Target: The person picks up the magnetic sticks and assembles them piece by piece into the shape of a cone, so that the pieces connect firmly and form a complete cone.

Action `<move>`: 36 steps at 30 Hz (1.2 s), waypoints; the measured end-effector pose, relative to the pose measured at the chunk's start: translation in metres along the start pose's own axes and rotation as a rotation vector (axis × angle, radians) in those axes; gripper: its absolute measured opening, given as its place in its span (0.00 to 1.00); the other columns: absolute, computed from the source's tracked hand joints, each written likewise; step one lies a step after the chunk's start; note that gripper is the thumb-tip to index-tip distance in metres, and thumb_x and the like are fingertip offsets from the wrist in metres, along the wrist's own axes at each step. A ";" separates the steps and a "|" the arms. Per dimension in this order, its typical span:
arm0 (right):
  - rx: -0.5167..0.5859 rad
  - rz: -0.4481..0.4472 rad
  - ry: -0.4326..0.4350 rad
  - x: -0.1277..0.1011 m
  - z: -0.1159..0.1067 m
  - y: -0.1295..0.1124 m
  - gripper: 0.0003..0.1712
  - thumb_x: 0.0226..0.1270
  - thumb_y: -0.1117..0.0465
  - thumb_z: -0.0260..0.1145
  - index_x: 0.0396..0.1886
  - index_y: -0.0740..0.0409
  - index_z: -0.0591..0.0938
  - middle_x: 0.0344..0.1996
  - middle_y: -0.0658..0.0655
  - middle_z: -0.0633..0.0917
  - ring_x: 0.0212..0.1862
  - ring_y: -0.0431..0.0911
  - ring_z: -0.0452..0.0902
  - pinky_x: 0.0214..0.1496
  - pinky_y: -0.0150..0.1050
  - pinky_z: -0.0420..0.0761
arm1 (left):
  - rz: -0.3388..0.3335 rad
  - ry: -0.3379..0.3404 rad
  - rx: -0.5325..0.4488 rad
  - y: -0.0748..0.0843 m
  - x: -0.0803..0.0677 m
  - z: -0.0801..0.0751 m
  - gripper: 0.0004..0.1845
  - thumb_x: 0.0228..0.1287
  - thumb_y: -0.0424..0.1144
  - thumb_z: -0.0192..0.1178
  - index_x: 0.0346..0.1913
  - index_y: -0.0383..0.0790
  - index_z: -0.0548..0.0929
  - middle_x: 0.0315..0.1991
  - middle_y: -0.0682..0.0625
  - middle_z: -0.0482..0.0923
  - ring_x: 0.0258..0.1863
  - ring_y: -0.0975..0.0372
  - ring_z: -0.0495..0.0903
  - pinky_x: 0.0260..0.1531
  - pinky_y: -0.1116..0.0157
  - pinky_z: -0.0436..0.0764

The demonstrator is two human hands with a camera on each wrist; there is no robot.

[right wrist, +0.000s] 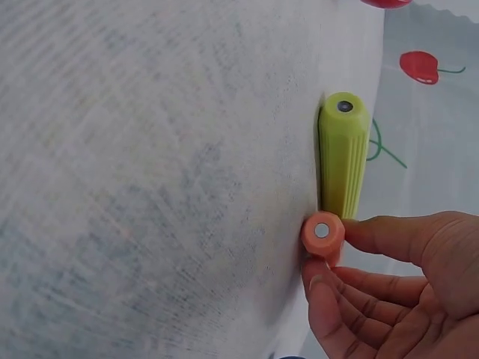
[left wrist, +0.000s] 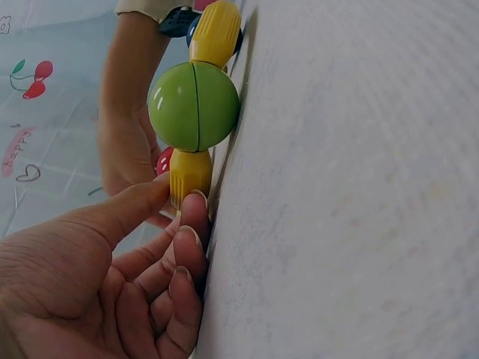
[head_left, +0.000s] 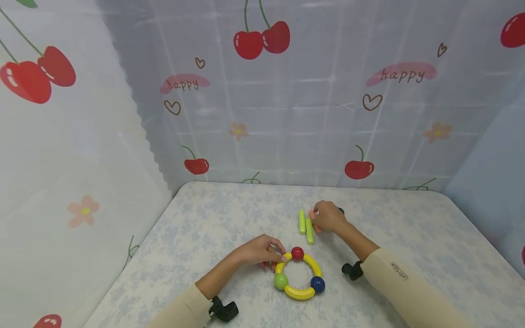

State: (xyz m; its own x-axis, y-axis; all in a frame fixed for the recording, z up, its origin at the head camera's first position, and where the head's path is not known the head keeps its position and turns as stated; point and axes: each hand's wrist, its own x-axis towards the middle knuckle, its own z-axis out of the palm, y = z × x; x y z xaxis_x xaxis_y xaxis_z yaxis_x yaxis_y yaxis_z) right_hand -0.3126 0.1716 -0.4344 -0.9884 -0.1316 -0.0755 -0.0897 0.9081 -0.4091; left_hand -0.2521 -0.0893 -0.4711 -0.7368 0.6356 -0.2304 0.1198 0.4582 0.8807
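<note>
Beyond the yellow ring [head_left: 300, 294] that the left hand [head_left: 261, 250] pinched on the counter [head_left: 229, 209], the right hand [head_left: 328, 216] pinched an orange stick [right wrist: 322, 243]. Its long axis ran nearly parallel to two green sticks [head_left: 309, 231] just to its left.

I read "happy" twice in head view: brown script on pink smears [head_left: 185, 84], one left, one right, on the cherry-print curtain [head_left: 303, 100]. Left wrist view: one tilted "happy", cherry-print curtain too. Right sleeve [head_left: 418, 291]: dark print, I get "Lets", rest too small for me.
</note>
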 end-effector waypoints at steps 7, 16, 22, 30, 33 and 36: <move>0.003 0.023 -0.023 0.001 0.001 0.001 0.19 0.65 0.59 0.72 0.46 0.71 0.83 0.28 0.57 0.82 0.30 0.47 0.75 0.32 0.38 0.77 | 0.001 -0.005 -0.016 0.001 -0.001 0.000 0.05 0.67 0.39 0.69 0.43 0.44 0.86 0.19 0.45 0.82 0.12 0.61 0.74 0.17 0.69 0.77; 0.043 0.041 -0.066 -0.001 0.002 0.006 0.22 0.68 0.57 0.67 0.53 0.71 0.82 0.21 0.54 0.80 0.26 0.46 0.75 0.27 0.36 0.73 | -0.003 0.000 -0.015 0.001 0.000 0.000 0.05 0.67 0.39 0.69 0.43 0.45 0.87 0.19 0.45 0.83 0.12 0.61 0.75 0.17 0.69 0.77; 0.080 0.058 -0.009 -0.010 0.001 0.008 0.27 0.68 0.55 0.67 0.60 0.69 0.80 0.32 0.56 0.83 0.31 0.48 0.76 0.27 0.37 0.74 | -0.016 0.004 -0.006 0.001 0.000 0.000 0.04 0.67 0.39 0.69 0.43 0.46 0.87 0.20 0.46 0.83 0.13 0.61 0.75 0.17 0.69 0.76; 0.130 -0.050 0.078 -0.030 -0.003 0.011 0.27 0.64 0.59 0.71 0.60 0.68 0.80 0.28 0.55 0.82 0.25 0.45 0.75 0.24 0.37 0.74 | -0.015 0.004 -0.006 0.002 0.000 -0.001 0.05 0.68 0.39 0.68 0.43 0.45 0.87 0.20 0.45 0.83 0.13 0.61 0.75 0.18 0.69 0.76; 0.149 -0.097 0.112 -0.040 -0.003 0.011 0.28 0.63 0.61 0.72 0.61 0.68 0.80 0.26 0.53 0.81 0.23 0.44 0.73 0.23 0.37 0.74 | -0.010 0.001 -0.011 0.001 0.000 -0.001 0.05 0.68 0.39 0.68 0.43 0.45 0.87 0.20 0.45 0.83 0.13 0.61 0.75 0.17 0.70 0.76; 0.168 -0.127 0.141 -0.048 -0.004 0.008 0.28 0.63 0.62 0.71 0.62 0.67 0.79 0.26 0.52 0.82 0.22 0.44 0.73 0.23 0.37 0.74 | -0.007 -0.002 -0.014 0.001 0.000 -0.001 0.05 0.68 0.40 0.68 0.44 0.45 0.87 0.20 0.45 0.83 0.13 0.61 0.75 0.17 0.70 0.75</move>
State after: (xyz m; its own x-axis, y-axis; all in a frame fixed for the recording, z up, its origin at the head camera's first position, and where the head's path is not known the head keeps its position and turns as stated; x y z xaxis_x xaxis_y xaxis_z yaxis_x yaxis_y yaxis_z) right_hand -0.2666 0.1870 -0.4309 -0.9788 -0.1729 0.1095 -0.2045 0.8076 -0.5531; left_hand -0.2524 -0.0894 -0.4702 -0.7362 0.6339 -0.2373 0.1053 0.4536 0.8850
